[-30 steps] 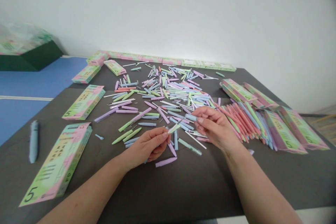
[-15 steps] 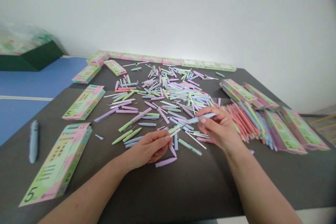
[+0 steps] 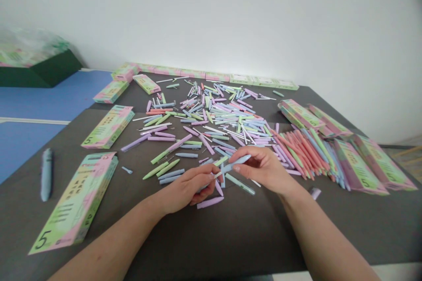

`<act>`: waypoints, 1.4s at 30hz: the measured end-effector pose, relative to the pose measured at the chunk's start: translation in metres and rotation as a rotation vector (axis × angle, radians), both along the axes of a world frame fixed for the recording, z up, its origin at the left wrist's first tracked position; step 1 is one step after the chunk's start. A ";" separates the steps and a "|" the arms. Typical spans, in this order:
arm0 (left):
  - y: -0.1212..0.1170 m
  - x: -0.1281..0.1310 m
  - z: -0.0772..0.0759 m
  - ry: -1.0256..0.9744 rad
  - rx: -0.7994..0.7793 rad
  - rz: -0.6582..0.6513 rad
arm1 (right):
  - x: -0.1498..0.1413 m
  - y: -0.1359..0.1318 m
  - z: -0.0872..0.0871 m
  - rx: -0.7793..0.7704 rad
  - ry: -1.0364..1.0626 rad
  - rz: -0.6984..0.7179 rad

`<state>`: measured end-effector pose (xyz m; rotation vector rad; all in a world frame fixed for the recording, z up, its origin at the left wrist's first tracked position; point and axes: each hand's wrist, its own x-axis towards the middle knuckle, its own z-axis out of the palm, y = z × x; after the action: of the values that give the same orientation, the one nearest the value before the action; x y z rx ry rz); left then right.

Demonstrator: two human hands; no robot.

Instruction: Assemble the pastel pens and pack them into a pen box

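Right grip [image 3: 265,170] pinches a blue barrel [image 3: 236,164] near a white rod [image 3: 216,176] pinched by the left grip [image 3: 190,185], seemingly unfinished; loose parts [image 3: 227,118] lie beyond both, gathered pens [image 3: 301,151] rightward.

Pinching a light blue pen barrel [image 3: 243,160] in the right hand [image 3: 263,167] and a small pale piece [image 3: 216,177], mostly hidden, in the left hand [image 3: 193,183], close together above the near half of the counter [image 3: 250,237]. Facing loose pen parts [image 3: 224,117] scattered toward the far edge, with salmon pens [image 3: 298,149] bunched toward the right edge. Flanked by printed boxes [image 3: 70,206] near the left edge and packets [image 3: 361,167] near the right. Backed by a row of cartons [image 3: 217,76] along the far edge.
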<state>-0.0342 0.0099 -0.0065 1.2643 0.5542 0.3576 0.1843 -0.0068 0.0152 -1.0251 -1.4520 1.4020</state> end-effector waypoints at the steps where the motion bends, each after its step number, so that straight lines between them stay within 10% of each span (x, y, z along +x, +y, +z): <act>1: 0.000 0.000 0.001 -0.014 -0.007 -0.013 | -0.001 0.000 0.000 -0.005 -0.007 0.018; 25: -0.005 0.002 -0.002 -0.017 0.073 -0.138 | -0.007 0.002 -0.010 -0.064 -0.053 0.110; 42: -0.001 0.003 -0.002 0.112 0.081 0.028 | -0.007 0.003 -0.011 0.010 0.053 -0.078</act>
<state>-0.0314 0.0089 -0.0085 1.3613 0.6584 0.3369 0.1771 -0.0034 0.0043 -1.0204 -1.3648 1.3551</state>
